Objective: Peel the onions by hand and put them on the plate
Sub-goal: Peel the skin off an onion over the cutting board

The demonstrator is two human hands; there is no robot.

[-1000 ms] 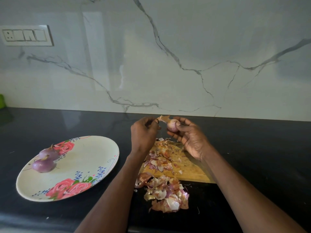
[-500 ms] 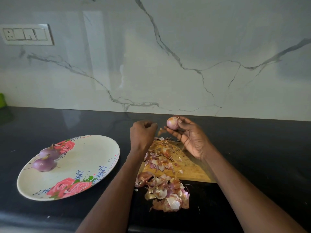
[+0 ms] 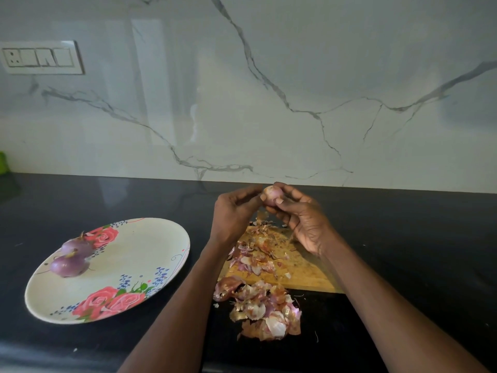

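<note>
Papery onion skins [image 3: 265, 310] lie heaped on the dark counter nearest the camera, below both wrists, with more scattered over the wooden cutting board [image 3: 304, 275] under the palms. Above the board, the right hand [image 3: 304, 222] cups a small onion [image 3: 272, 195] in curled fingers [image 3: 285, 201], while the left hand [image 3: 236, 211] brings its curled fingertips to the onion's left side, apparently to pinch skin. Light, firm and likely slick once bared, it is best held round the middle and peeled from the tip. Well left of the fingers, two peeled onions [image 3: 70, 265] rest on the floral plate [image 3: 139, 254].
</note>
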